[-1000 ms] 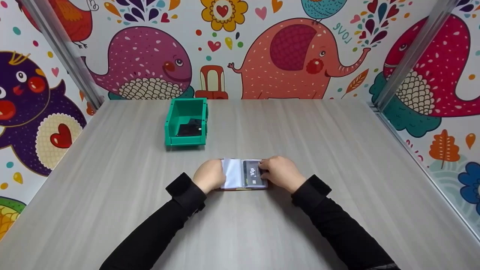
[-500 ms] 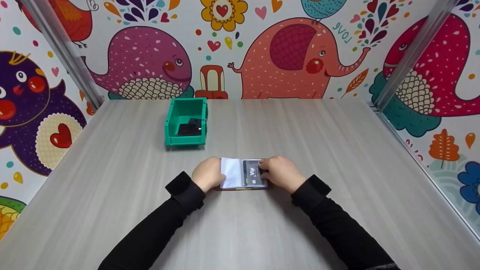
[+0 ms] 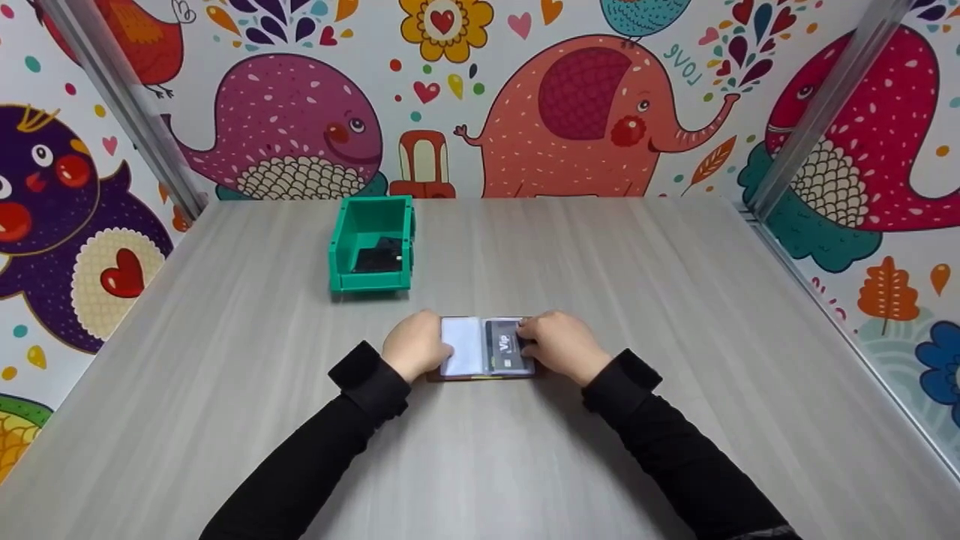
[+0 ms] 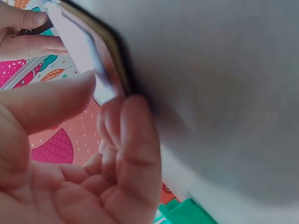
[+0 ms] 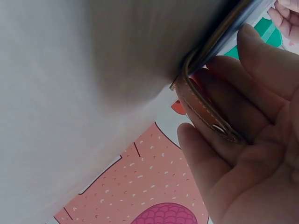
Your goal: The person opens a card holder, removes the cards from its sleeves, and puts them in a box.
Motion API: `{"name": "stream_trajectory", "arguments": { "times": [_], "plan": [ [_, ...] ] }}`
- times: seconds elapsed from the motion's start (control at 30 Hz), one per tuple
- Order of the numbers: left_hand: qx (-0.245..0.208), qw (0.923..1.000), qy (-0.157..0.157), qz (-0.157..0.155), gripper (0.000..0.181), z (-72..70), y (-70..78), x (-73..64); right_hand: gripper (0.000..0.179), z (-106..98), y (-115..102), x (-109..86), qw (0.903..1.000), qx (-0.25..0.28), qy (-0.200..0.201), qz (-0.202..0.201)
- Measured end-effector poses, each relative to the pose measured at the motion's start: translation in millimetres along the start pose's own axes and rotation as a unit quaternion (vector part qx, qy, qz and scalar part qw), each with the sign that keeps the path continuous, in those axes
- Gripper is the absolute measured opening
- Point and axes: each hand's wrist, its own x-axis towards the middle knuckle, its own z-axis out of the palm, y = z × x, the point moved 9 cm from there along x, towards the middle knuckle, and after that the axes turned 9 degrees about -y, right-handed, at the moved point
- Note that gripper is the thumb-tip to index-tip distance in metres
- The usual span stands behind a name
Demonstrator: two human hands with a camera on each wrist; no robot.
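A brown card holder lies open on the table, with clear plastic sleeves inside. A dark card marked "Vip" sits in its right-hand sleeve. My left hand grips the holder's left edge, thumb over the pale sleeve and fingers curled at the cover. At the right edge, my right hand holds the holder with the thumb on the card side and fingers around the cover. A brown stitched strap with a metal snap runs against those fingers in the right wrist view.
A green bin stands behind the holder to the left, with black items inside. The pale wood-grain table is bounded by cartoon-printed walls and metal posts.
The left sleeve, raised and creased before, now lies flat against the left side of the holder. My left hand has shifted slightly left; the right hand stays in place.
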Motion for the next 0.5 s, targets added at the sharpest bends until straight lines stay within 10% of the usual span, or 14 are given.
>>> {"name": "stream_trajectory", "arguments": {
  "times": [0.5],
  "plan": [
    [-0.122,0.9907,-0.025,0.055,0.012,4.6,33.8,4.7,0.022,1,0,1.1,1.0,0.007,-0.002,0.002]
  ]
}}
